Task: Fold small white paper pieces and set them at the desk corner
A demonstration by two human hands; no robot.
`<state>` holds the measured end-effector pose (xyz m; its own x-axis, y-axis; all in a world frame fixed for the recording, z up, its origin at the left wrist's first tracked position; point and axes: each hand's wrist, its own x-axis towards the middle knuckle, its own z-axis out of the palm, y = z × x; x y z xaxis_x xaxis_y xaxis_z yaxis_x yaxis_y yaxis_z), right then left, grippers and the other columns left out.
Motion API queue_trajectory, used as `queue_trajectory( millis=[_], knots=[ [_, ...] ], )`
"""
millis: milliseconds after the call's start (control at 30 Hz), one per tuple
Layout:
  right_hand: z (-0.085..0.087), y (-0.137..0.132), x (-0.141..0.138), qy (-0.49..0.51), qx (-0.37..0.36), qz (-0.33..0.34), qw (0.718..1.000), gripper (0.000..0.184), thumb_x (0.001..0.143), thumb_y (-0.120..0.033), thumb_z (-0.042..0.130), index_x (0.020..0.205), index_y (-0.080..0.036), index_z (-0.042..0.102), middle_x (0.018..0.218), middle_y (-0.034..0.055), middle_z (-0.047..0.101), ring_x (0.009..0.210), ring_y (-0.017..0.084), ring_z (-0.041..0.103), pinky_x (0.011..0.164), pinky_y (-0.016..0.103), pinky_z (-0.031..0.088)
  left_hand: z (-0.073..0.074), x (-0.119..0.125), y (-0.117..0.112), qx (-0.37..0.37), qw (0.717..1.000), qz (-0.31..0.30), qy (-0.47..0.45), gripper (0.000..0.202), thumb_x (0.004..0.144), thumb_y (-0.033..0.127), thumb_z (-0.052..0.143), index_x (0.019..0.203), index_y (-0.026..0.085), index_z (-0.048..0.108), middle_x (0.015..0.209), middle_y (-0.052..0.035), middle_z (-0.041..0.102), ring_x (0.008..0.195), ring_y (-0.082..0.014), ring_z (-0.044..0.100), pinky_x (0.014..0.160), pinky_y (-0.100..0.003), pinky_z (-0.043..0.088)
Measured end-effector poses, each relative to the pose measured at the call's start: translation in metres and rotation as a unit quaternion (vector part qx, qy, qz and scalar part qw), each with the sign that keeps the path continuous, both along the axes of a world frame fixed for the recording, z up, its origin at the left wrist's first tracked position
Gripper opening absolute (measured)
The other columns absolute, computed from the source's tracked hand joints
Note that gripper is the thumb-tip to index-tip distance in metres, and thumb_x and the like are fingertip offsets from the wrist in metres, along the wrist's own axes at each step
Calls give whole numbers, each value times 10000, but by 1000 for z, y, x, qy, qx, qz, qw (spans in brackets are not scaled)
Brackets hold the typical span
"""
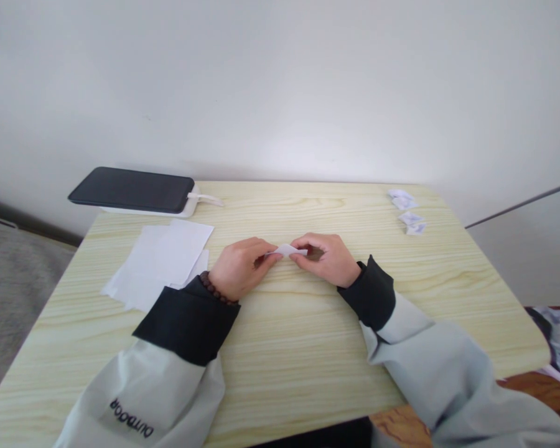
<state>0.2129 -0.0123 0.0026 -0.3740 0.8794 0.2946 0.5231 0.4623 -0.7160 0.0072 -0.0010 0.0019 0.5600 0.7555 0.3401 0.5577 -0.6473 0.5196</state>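
Observation:
A small folded piece of white paper (286, 249) is held up between both hands over the middle of the table. My left hand (242, 266) pinches its left end between thumb and fingers; a dark beaded bracelet circles that wrist. The right end is pinched by my right hand (327, 257), its fingers curled and the thumb below. The paper rises to a low peak at its centre, and its ends are partly hidden by my fingertips. Loose sheets of white paper (161, 258) lie overlapping, left of my left hand.
At the back left, a dark phone (135, 188) rests on a white block, with a white cable (208, 198) at its right end. Small folded white papers (411, 223) sit at the back right of the wood-grain table (298, 348). A white wall (280, 87) stands behind.

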Motion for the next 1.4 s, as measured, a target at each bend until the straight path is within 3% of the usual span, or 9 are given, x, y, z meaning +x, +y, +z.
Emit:
queue_trajectory(
  millis=[200,500,700,800,900,1000,1067,1200,1400],
  knots=[
    [2,3,7,9,-28,-2,1000,192,769,-215,570,901,-168,701,687,5,680,578,98,589,597,209,472,4,0,0,-21,999,27,2,234,862,289,481,797,154,661,646,4,622,525,-99,493,523,-219,360],
    [0,5,12,77,-60,14,995,191,764,-174,565,933,-163,654,843,41,715,743,134,672,695,241,523,7,-2,0,-48,996,70,-13,254,837,327,510,742,149,665,530,31,552,454,-87,436,468,-218,318],
    [1,3,6,86,-24,-9,996,121,805,-280,600,848,-170,628,790,38,700,688,124,651,657,235,519,8,-1,0,-44,997,59,-32,217,843,309,516,781,158,659,571,29,570,485,-86,464,501,-212,371],
    [1,2,4,74,-21,-14,997,112,813,-282,594,842,-175,609,752,26,696,647,117,649,612,216,506,6,-1,1,-3,998,31,-59,188,848,295,523,849,164,657,769,-21,630,663,-118,556,625,-230,448],
    [1,0,3,72,0,-12,997,100,801,-259,604,863,-183,585,736,10,696,642,108,651,601,199,500,3,-1,2,54,995,38,-76,197,837,295,557,959,175,655,912,-59,601,840,-159,567,761,-280,471],
    [1,-1,2,59,30,0,998,75,801,-239,597,857,-192,580,736,-5,683,633,94,634,610,192,496,2,-1,2,93,992,45,-77,213,833,276,579,1015,194,654,889,-51,568,841,-160,546,779,-300,466],
    [0,-1,1,43,46,10,998,50,806,-226,582,845,-196,583,733,-12,667,615,86,611,612,192,490,3,-1,2,103,991,35,-79,164,832,257,585,955,187,667,847,-47,574,818,-159,537,760,-299,463],
    [-1,-2,0,-4,75,14,997,22,806,-219,569,815,-204,583,704,-21,631,598,85,576,610,196,467,6,-2,2,86,993,16,-78,103,840,232,569,826,187,661,797,-44,619,808,-165,542,755,-303,462],
    [1,-2,1,-59,125,8,990,54,816,-238,570,833,-205,609,736,1,652,644,105,594,653,218,459,5,-2,3,85,993,19,-78,137,858,226,534,795,185,649,803,-46,641,817,-169,552,769,-309,469]
  ],
)
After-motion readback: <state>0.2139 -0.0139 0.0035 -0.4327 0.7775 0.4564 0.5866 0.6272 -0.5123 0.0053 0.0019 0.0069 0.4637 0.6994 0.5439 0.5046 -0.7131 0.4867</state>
